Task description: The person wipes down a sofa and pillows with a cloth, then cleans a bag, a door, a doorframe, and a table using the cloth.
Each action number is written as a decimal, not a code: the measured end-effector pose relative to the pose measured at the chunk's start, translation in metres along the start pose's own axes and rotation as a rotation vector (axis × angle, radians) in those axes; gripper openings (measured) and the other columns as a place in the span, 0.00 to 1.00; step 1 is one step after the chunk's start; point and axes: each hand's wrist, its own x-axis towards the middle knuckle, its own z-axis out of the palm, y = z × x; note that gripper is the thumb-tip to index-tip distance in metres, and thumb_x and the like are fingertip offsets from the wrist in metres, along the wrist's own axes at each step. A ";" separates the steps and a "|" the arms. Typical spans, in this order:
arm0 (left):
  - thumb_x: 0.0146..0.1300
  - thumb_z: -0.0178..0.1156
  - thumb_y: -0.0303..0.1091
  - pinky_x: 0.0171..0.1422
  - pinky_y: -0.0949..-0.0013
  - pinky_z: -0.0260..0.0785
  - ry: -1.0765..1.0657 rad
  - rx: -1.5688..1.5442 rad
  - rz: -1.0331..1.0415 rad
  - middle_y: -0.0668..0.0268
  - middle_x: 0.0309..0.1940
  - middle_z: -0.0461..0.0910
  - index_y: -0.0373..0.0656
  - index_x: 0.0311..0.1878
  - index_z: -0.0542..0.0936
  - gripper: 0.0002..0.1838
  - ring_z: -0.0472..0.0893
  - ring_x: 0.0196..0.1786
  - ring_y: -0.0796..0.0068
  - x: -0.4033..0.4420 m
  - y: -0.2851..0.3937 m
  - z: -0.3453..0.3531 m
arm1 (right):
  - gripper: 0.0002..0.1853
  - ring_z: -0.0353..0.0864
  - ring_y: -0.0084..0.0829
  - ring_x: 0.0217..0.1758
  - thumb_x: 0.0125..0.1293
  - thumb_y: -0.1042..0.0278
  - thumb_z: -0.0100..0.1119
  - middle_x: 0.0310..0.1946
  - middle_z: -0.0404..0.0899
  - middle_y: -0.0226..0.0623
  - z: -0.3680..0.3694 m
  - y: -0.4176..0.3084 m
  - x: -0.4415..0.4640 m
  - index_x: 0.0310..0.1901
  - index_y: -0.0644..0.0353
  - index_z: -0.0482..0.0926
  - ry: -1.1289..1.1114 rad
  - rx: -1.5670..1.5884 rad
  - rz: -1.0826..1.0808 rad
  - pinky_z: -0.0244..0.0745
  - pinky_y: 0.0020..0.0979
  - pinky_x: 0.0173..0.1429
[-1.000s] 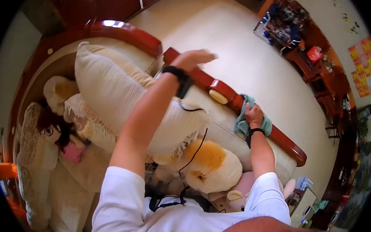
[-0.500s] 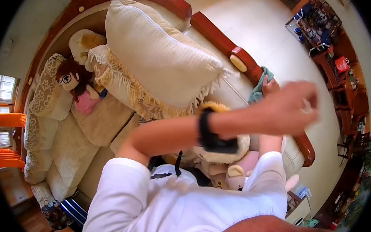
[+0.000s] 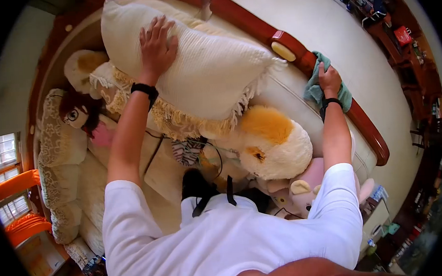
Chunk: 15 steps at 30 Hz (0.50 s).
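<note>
My left hand [image 3: 159, 48] lies flat on the large cream cushion [image 3: 212, 73], fingers stretched out, with nothing held. A black band circles that wrist. On the right, my right hand [image 3: 331, 79] is closed around a green cloth [image 3: 344, 98], which drapes over the red-brown wooden rail [image 3: 367, 126] along the sofa's edge. Part of the cloth is hidden under the hand. Between my arms sits a white and orange plush toy [image 3: 282, 142], just below the cushion's fringed edge.
A doll with glasses [image 3: 75, 116] leans at the sofa's left back. A pink plush toy [image 3: 301, 186] is beside my right arm. A striped item [image 3: 187, 151] and dark cords lie on the sofa [image 3: 77, 192]. Dark wooden furniture [image 3: 404, 66] stands across the floor.
My left arm has swung back from across my body to the left, and its hand now rests on the cushion. My right hand with the cloth has shifted slightly along the rail.
</note>
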 end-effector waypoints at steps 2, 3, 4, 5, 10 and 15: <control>0.66 0.52 0.40 0.76 0.48 0.41 0.087 -0.019 0.027 0.66 0.67 0.69 0.51 0.61 0.73 0.20 0.63 0.72 0.60 -0.004 -0.001 0.020 | 0.33 0.81 0.58 0.40 0.67 0.40 0.42 0.35 0.82 0.58 0.008 0.004 0.005 0.33 0.67 0.83 0.006 -0.040 0.008 0.76 0.51 0.48; 0.65 0.52 0.40 0.76 0.49 0.42 0.107 -0.042 0.013 0.66 0.66 0.70 0.51 0.60 0.73 0.21 0.64 0.71 0.61 -0.009 -0.003 0.027 | 0.33 0.80 0.59 0.42 0.67 0.39 0.42 0.37 0.81 0.59 0.010 0.006 0.006 0.36 0.66 0.83 -0.036 -0.099 0.043 0.75 0.51 0.48; 0.64 0.52 0.41 0.76 0.49 0.42 0.132 -0.059 0.002 0.66 0.66 0.70 0.52 0.60 0.74 0.21 0.65 0.71 0.62 -0.011 -0.007 0.032 | 0.33 0.80 0.59 0.42 0.67 0.39 0.42 0.37 0.81 0.59 0.012 0.007 0.007 0.36 0.66 0.83 -0.056 -0.117 0.015 0.75 0.51 0.48; 0.64 0.52 0.41 0.76 0.49 0.42 0.123 -0.060 -0.038 0.66 0.66 0.70 0.52 0.60 0.74 0.21 0.65 0.71 0.62 -0.014 -0.010 0.035 | 0.34 0.80 0.61 0.43 0.68 0.38 0.40 0.37 0.81 0.61 0.012 0.007 0.007 0.38 0.67 0.83 -0.048 -0.085 0.025 0.74 0.52 0.50; 0.61 0.52 0.41 0.75 0.54 0.44 0.147 -0.145 -0.053 0.70 0.63 0.72 0.55 0.56 0.75 0.19 0.67 0.69 0.68 -0.026 -0.020 0.056 | 0.38 0.78 0.62 0.49 0.69 0.35 0.35 0.42 0.80 0.62 0.010 -0.006 0.012 0.45 0.67 0.82 -0.107 -0.054 0.044 0.71 0.51 0.55; 0.61 0.51 0.44 0.75 0.57 0.44 0.116 -0.176 -0.070 0.72 0.63 0.71 0.57 0.54 0.75 0.17 0.66 0.68 0.74 -0.016 -0.020 0.079 | 0.41 0.74 0.60 0.57 0.69 0.32 0.30 0.50 0.78 0.62 0.019 -0.010 0.020 0.54 0.67 0.78 -0.331 -0.183 0.355 0.65 0.50 0.63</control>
